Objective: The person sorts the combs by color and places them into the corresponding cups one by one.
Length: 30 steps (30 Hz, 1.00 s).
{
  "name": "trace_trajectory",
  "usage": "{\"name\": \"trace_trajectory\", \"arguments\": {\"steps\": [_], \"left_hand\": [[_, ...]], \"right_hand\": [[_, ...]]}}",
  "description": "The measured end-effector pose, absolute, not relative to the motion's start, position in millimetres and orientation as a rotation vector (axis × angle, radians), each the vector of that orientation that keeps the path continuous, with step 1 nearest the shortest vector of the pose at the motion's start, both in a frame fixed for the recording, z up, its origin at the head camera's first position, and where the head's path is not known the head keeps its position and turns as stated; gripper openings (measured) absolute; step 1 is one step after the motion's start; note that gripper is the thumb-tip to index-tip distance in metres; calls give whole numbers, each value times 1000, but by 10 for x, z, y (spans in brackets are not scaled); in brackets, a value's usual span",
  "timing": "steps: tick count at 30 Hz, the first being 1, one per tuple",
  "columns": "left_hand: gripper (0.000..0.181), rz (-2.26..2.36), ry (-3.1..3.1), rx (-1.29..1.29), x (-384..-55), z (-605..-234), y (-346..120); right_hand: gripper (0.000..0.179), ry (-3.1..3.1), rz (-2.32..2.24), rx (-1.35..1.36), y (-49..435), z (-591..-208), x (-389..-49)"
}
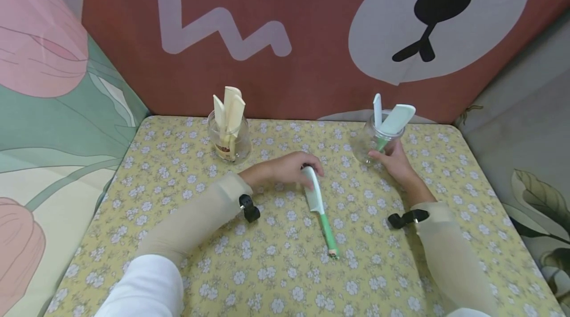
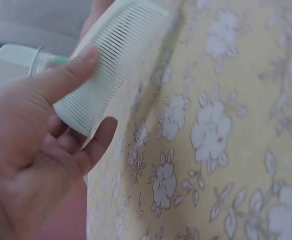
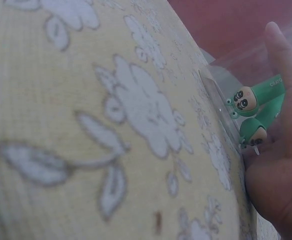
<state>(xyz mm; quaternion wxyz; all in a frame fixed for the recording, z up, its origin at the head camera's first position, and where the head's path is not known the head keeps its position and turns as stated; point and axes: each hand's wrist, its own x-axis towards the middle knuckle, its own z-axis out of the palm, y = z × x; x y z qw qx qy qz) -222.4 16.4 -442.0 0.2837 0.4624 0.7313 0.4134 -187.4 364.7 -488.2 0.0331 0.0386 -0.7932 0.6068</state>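
My left hand (image 1: pixel 291 167) pinches the toothed head of a pale mint comb (image 1: pixel 314 192) over the middle of the table. The comb's green handle (image 1: pixel 328 235) points toward the front. In the left wrist view the thumb lies across the teeth of the comb (image 2: pixel 113 60), with the other fingers behind. My right hand (image 1: pixel 398 164) grips a clear jar (image 1: pixel 362 141) at the back right. Mint combs (image 1: pixel 398 118) stand handle-down in that jar. Through its wall, the right wrist view shows green handle ends with cartoon faces (image 3: pixel 245 101).
At the back left stands another clear jar (image 1: pixel 242 146) with several cream-coloured combs (image 1: pixel 233 109). A yellow flowered cloth (image 1: pixel 276 277) covers the table. A brown printed backdrop (image 1: pixel 311 79) rises behind its far edge, with printed cloth on both sides.
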Motion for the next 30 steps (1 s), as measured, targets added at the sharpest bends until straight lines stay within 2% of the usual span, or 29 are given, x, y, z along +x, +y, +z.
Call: {"name": "trace_trajectory", "arguments": {"steps": [4,15,23,30], "left_hand": [[36,1298,1855,1173,-2230,-4421,153],[30,1637,1710,839,-2096,-4390,231],[31,1693,1649,837,-2045,-4374,282],[30,1673,1690,865,-2070,-4143,298]], "right_hand": [[87,-2447,1866,105,3647,-4877,-1882],[90,-2423,1862,146,3669,-4903,-1919],[88,-2447,1867,121,3618,-4821,-1885],[89,-2450,1848,102,3677,-4906,-1909]]}}
